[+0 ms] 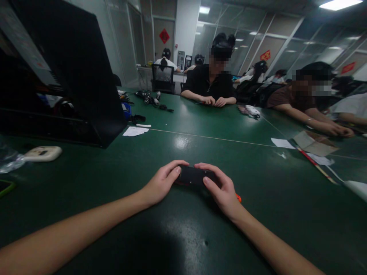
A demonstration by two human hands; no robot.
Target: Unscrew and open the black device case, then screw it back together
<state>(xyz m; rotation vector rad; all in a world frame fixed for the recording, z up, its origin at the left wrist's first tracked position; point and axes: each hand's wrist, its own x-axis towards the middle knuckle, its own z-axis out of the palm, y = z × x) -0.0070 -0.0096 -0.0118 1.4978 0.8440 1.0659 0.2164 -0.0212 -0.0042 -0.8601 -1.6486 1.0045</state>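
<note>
Box [192, 176], black, between both hands over desk [143, 240], contact unclear | left hand [160, 184]: fingers curled round left end | right hand [226, 193]: fingers gripping right end

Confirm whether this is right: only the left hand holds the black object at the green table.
Wrong on one point: the head view shows the right hand holding the black object too, along with the left hand. The table is green, as stated.
</note>
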